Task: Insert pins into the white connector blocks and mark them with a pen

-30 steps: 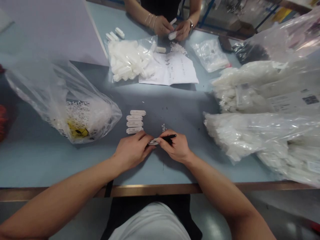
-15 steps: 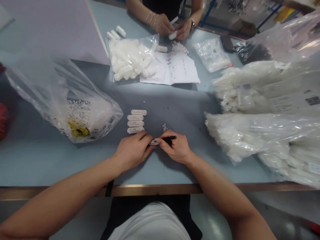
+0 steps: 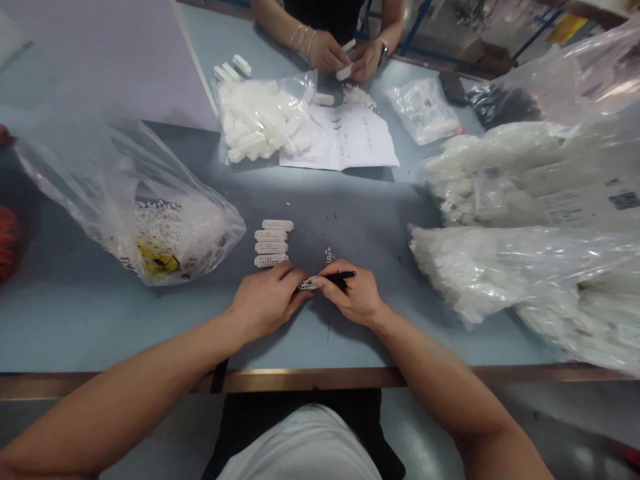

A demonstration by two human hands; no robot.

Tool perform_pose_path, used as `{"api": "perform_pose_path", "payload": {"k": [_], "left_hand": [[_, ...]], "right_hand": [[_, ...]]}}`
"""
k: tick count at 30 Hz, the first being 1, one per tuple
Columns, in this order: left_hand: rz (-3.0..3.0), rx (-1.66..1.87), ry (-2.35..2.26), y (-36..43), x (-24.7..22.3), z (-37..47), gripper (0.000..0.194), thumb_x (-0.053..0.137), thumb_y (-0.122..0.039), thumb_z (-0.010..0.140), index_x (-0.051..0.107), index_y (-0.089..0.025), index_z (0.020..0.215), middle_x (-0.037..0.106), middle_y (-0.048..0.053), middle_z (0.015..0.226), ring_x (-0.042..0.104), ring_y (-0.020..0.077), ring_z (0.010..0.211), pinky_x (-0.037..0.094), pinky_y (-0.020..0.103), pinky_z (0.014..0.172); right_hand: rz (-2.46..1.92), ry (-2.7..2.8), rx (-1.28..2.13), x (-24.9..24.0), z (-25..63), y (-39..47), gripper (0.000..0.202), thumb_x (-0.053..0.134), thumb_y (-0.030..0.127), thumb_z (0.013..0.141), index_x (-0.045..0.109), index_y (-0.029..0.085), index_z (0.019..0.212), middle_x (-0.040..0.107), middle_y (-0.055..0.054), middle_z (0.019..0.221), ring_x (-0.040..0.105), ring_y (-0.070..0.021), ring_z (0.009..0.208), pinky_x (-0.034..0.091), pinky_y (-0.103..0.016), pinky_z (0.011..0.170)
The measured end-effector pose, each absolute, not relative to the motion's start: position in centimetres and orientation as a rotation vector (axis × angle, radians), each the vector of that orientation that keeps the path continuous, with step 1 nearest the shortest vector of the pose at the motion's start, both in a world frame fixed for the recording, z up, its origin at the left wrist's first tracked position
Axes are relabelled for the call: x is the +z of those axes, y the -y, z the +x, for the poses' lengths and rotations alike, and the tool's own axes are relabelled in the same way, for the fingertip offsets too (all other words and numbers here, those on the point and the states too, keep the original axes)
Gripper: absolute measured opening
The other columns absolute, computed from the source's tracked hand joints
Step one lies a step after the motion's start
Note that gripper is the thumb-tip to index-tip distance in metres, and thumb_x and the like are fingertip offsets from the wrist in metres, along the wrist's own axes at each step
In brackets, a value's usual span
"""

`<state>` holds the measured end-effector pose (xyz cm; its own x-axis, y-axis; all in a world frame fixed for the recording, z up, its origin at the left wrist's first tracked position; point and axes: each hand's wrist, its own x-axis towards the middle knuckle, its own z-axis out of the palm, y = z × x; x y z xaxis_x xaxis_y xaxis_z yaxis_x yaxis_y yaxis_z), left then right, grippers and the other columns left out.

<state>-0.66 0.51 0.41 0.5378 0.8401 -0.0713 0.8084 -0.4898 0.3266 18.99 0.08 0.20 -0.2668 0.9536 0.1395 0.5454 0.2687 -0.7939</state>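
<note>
My left hand (image 3: 270, 299) is closed on the left end of a small white plastic strip with dark holes (image 3: 308, 283). Close against its other end, my right hand (image 3: 354, 293) pinches a slim black tool, pen-like in shape (image 3: 341, 275); its working tip is hidden by my fingers. Whether those fingers also hold a small part, I cannot tell. Just beyond my left hand, several similar white strips (image 3: 271, 247) lie stacked in a column on the table. A little pile of tiny white pieces (image 3: 329, 255) sits just past my right hand.
A clear bag of tiny white pieces (image 3: 183, 230) stands at the left. Large bags of white parts (image 3: 500, 267) crowd the right side. Across the table (image 3: 125, 333), a co-worker's hands (image 3: 345, 59) hold white pieces behind another bag (image 3: 263, 120) and a paper sheet (image 3: 360, 143).
Both hands stay nearly in place. The black tool has shifted very slightly to the right, and a little more of the held strip shows. The co-worker's white pieces have moved slightly.
</note>
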Motion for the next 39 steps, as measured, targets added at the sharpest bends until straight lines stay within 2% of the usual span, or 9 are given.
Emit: {"api": "perform_pose_path", "payload": {"k": [25,32,39], "left_hand": [[2.518,0.152,-1.355,-0.48,0.30,-0.74,0.027,0.043,-0.038,0.092,0.061,-0.023,0.104,0.063,0.005,0.099,0.063,0.0194,0.076,0.041,0.028,0.052],[2.492,0.145,-1.354,-0.50,0.36,-0.65,0.032,0.041,-0.047,0.092,0.061,-0.024,0.105,0.063,0.003,0.097,0.063,0.0192,0.076,0.041,0.028,0.053],[2.483,0.145,-1.353,-0.45,0.35,-0.73,0.031,0.042,-0.045,0.093,0.061,-0.024,0.106,0.064,0.004,0.098,0.063,0.0186,0.077,0.041,0.027,0.054]], "right_hand": [[-1.328,2.057,0.724,0.00,18.42,-0.18,0.021,0.053,0.035,0.089,0.062,0.020,0.077,0.065,-0.002,0.071,0.062,-0.0137,0.071,0.046,-0.024,0.069],[-1.334,1.902,0.842,0.21,18.69,-0.09,0.019,0.058,0.038,0.087,0.066,0.023,0.079,0.067,0.000,0.072,0.062,-0.0124,0.066,0.046,-0.022,0.063],[-1.337,1.895,0.868,0.58,18.51,-0.13,0.020,0.059,0.039,0.086,0.067,0.023,0.078,0.068,0.000,0.073,0.063,-0.0125,0.067,0.047,-0.023,0.065]]}}
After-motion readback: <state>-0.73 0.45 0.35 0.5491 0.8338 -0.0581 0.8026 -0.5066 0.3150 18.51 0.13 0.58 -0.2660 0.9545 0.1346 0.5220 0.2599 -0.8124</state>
